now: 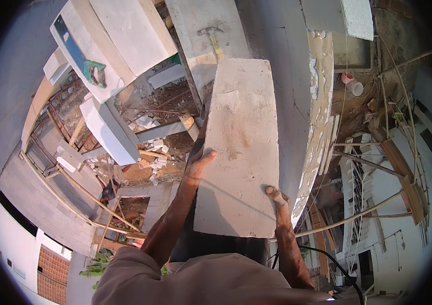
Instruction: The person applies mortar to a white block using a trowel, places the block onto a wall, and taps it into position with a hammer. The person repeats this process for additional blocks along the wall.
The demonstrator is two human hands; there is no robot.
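While the left hand (199, 163) and right hand (281, 201) grip opposite sides of the pale block (241, 137), its far end overlaps the slab (186, 23). Steadying it seems underway; shifting it calls for balance.

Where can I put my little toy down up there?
The white blocks have a bare patch right of the saw. The grey ledge looks bare around the hammer, just past the big block. It's crowded left of that big block, down low, where broken chunks and sticks lie jumbled.
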